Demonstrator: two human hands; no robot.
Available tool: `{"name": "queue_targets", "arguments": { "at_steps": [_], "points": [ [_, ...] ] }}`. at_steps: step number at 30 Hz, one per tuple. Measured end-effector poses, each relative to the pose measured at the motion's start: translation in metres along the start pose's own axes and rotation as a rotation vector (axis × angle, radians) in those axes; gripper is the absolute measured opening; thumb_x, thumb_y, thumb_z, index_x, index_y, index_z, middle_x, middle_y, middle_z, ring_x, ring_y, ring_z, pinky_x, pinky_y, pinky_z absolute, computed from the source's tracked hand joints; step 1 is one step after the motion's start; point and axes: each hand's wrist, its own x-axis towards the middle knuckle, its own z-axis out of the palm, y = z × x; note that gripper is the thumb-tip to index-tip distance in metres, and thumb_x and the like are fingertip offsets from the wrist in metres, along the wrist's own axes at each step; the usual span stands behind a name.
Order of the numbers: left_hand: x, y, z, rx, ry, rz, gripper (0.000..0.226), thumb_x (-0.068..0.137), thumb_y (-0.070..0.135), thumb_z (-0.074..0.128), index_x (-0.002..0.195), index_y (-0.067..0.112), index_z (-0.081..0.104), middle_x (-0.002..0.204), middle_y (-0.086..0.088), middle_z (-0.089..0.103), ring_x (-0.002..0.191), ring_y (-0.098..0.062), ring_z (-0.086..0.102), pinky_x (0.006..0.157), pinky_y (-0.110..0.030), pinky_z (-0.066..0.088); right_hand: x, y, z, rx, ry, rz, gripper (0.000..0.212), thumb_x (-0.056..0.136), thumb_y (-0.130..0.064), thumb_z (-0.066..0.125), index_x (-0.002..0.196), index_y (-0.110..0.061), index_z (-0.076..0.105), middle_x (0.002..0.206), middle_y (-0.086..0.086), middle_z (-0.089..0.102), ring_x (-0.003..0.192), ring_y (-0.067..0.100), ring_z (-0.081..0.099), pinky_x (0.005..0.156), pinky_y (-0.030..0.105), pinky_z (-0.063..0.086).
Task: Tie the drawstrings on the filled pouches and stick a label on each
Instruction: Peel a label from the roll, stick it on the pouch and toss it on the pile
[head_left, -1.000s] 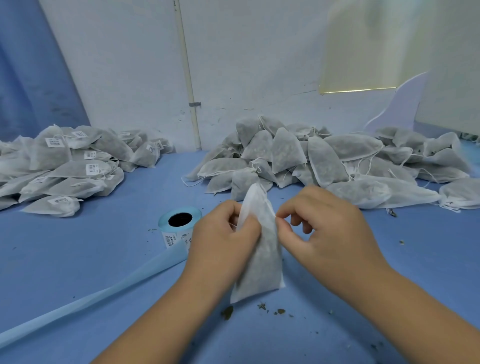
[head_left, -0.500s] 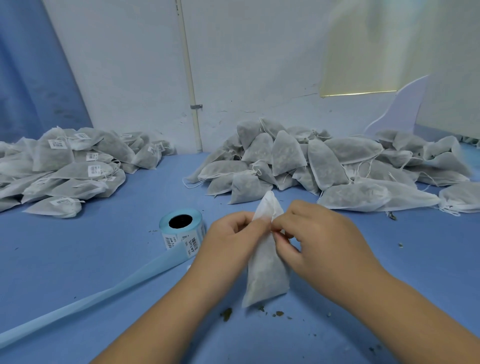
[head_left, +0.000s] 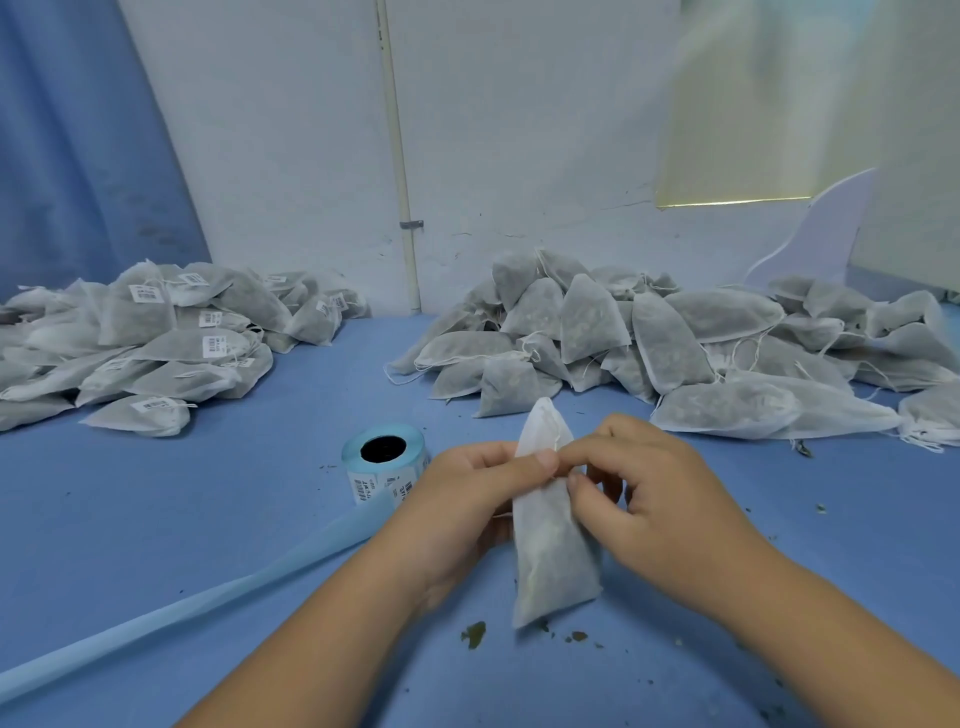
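Crumbs (head_left: 474, 634) of dark dried leaf lie scattered on the blue, felt-like surface (head_left: 156, 519) nearest us, just below the bottom corner of the pouch (head_left: 550, 561). The pouch is a soft white non-woven bag, thin enough that we see its greyish filling. It is held nearly upright between the hands, its top narrowing to a gathered point.

The left grip (head_left: 467, 509) is curled round the pouch's neck, thumb pressed on the front. The right grip (head_left: 660, 504) is closed in a thumb-and-forefinger pinch at the same neck, right beside the left thumb, where a thin white drawstring (head_left: 555, 431) runs down. We cannot tell whether it has the string or only fabric.

Just left of the hands stands a label roll (head_left: 384, 457), a pale blue cylinder with a dark core and barcode stickers on its side. Its smooth backing strip (head_left: 182, 613) trails toward the lower left.

Further back, a heap of labelled pouches (head_left: 156, 338) lies at left and a bigger heap of unlabelled pouches (head_left: 649, 343) at right, well apart. Behind them rises a rough white wall (head_left: 519, 130) with a slim vertical pipe (head_left: 397, 156).
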Motion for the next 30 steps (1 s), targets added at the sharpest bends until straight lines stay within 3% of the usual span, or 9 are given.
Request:
{"name": "queue_targets", "arguments": {
  "at_steps": [7, 10, 14, 17, 20, 23, 27, 30],
  "points": [
    [0.000, 0.002, -0.006, 0.063, -0.015, -0.017, 0.030, 0.090, 0.015, 0.065, 0.111, -0.006, 0.067, 0.110, -0.024, 0.070, 0.098, -0.032, 0.068, 0.087, -0.036, 0.054, 0.002, -0.004, 0.005, 0.292, 0.029, 0.118, 0.032, 0.082, -0.007, 0.064, 0.071, -0.035, 0.072, 0.073, -0.006, 0.059, 0.071, 0.008, 0.055, 0.064, 0.013, 0.040],
    [-0.002, 0.005, -0.009, 0.083, -0.007, -0.023, 0.027, 0.093, 0.014, 0.062, 0.109, -0.006, 0.068, 0.107, -0.023, 0.072, 0.097, -0.031, 0.069, 0.089, -0.038, 0.054, 0.003, -0.004, 0.008, 0.455, 0.018, 0.197, 0.029, 0.082, -0.005, 0.062, 0.072, -0.030, 0.074, 0.069, -0.010, 0.062, 0.062, 0.004, 0.053, 0.061, 0.019, 0.042],
    [-0.004, 0.014, -0.013, 0.110, 0.044, -0.037, 0.022, 0.093, 0.015, 0.062, 0.101, -0.002, 0.072, 0.099, -0.020, 0.074, 0.090, -0.029, 0.071, 0.084, -0.038, 0.055, 0.003, -0.003, 0.016, 0.784, 0.032, 0.343, 0.011, 0.078, -0.016, 0.063, 0.077, -0.019, 0.074, 0.058, 0.001, 0.055, 0.056, 0.017, 0.048, 0.053, 0.028, 0.041],
    [-0.006, 0.029, -0.023, 0.140, 0.152, -0.010, 0.014, 0.091, 0.015, 0.064, 0.084, 0.008, 0.074, 0.086, -0.014, 0.075, 0.076, -0.024, 0.070, 0.074, -0.032, 0.053, 0.002, -0.001, 0.019, 0.918, 0.046, 0.388, 0.020, 0.069, -0.021, 0.059, 0.082, -0.017, 0.074, 0.058, 0.004, 0.050, 0.055, 0.021, 0.044, 0.053, 0.031, 0.038],
    [-0.014, 0.046, -0.044, 0.085, 0.226, 0.019, 0.025, 0.090, 0.010, 0.061, 0.070, 0.009, 0.076, 0.077, -0.013, 0.073, 0.066, -0.022, 0.069, 0.063, -0.026, 0.055, -0.002, -0.005, 0.024, 0.783, -0.003, 0.365, 0.011, 0.079, -0.019, 0.063, 0.083, -0.025, 0.073, 0.057, 0.000, 0.050, 0.053, 0.018, 0.046, 0.053, 0.027, 0.041],
    [-0.028, 0.057, -0.076, 0.015, 0.290, -0.033, 0.034, 0.090, 0.011, 0.058, 0.060, 0.010, 0.074, 0.070, -0.011, 0.072, 0.056, -0.021, 0.069, 0.050, -0.024, 0.055, -0.004, -0.008, 0.037, 0.601, -0.082, 0.331, 0.020, 0.087, -0.009, 0.060, 0.084, -0.026, 0.071, 0.061, -0.004, 0.050, 0.054, 0.014, 0.047, 0.056, 0.027, 0.042],
    [-0.047, 0.056, -0.117, -0.115, 0.346, -0.213, 0.030, 0.090, 0.018, 0.058, 0.068, 0.005, 0.075, 0.074, -0.011, 0.072, 0.059, -0.024, 0.070, 0.054, -0.028, 0.056, 0.007, -0.021, 0.056, 0.477, -0.179, 0.289, 0.015, 0.086, -0.013, 0.062, 0.091, -0.028, 0.064, 0.063, -0.010, 0.054, 0.057, 0.012, 0.050, 0.061, 0.028, 0.045],
    [-0.051, 0.049, -0.130, -0.135, 0.379, -0.319, 0.023, 0.091, 0.019, 0.057, 0.095, 0.001, 0.072, 0.081, -0.011, 0.071, 0.065, -0.024, 0.070, 0.061, -0.031, 0.055, 0.026, -0.033, 0.070, 0.390, -0.180, 0.305, 0.010, 0.083, -0.021, 0.065, 0.087, -0.029, 0.059, 0.066, -0.011, 0.059, 0.059, 0.010, 0.056, 0.060, 0.024, 0.045]
  ]
}}
